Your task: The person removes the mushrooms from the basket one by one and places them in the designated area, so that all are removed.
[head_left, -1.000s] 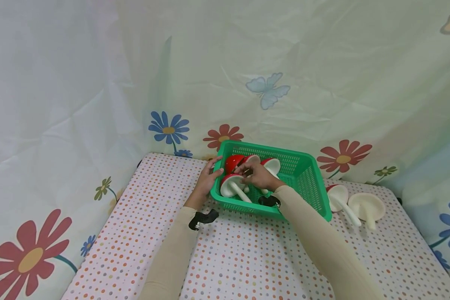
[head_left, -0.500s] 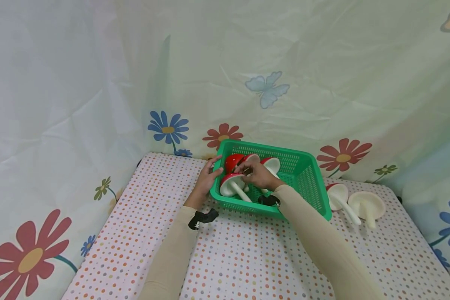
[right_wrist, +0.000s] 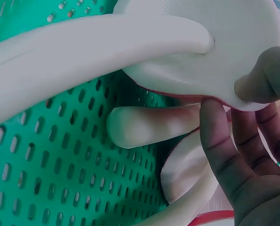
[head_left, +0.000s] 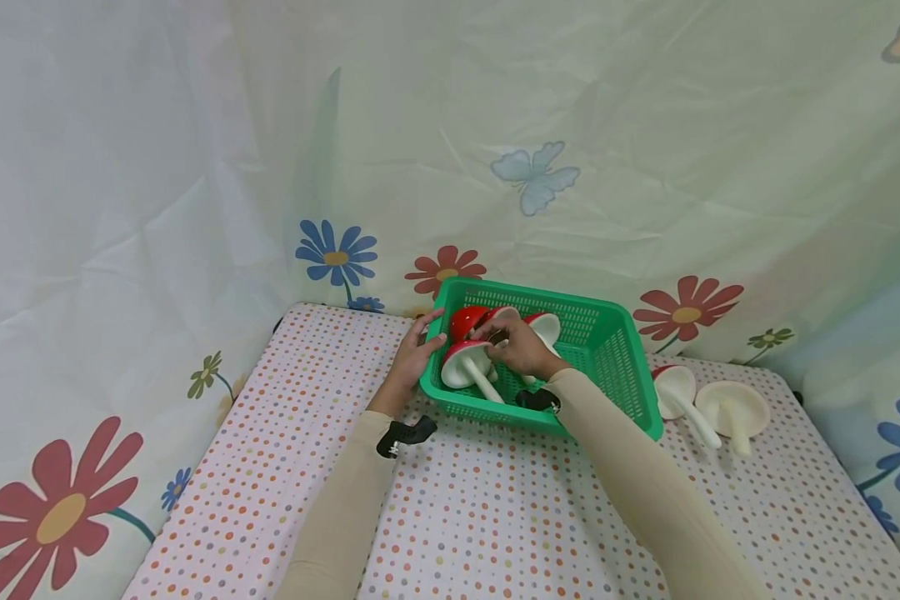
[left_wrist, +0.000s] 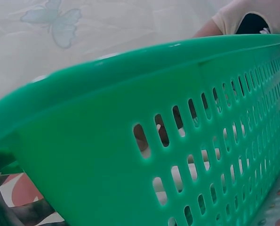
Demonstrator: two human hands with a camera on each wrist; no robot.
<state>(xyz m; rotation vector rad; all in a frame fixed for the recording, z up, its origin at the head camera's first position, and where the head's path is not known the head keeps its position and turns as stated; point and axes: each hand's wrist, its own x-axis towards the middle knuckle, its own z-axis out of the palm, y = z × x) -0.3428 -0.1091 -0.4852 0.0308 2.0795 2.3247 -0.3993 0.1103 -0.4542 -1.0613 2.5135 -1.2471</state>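
Observation:
A green plastic basket [head_left: 570, 425] holds several toy mushrooms with red caps and white stems. At its left end my left hand [head_left: 407, 367] holds the rim, thumb over the edge; in the left wrist view a few fingers [left_wrist: 34, 212] show below the rim. My right hand [head_left: 523, 348] reaches inside and pinches the cap edge of the front-left mushroom [head_left: 483, 382]. Close up, the thumb lies on the white underside of that mushroom's cap [right_wrist: 163, 23] and the fingers curl behind it. Another mushroom's stem [right_wrist: 149, 126] points out beneath it.
Two mushrooms lie outside the basket at its right, one with a red-edged cap [head_left: 675, 392] and one pale [head_left: 737, 410]. They rest on a table with a dotted cloth [head_left: 465, 517]. A printed fabric backdrop [head_left: 390, 150] hangs behind and beside the table.
The front-left mushroom's cap has risen a little and tilted with my right hand, showing more of its stem. My left hand and the basket have stayed put.

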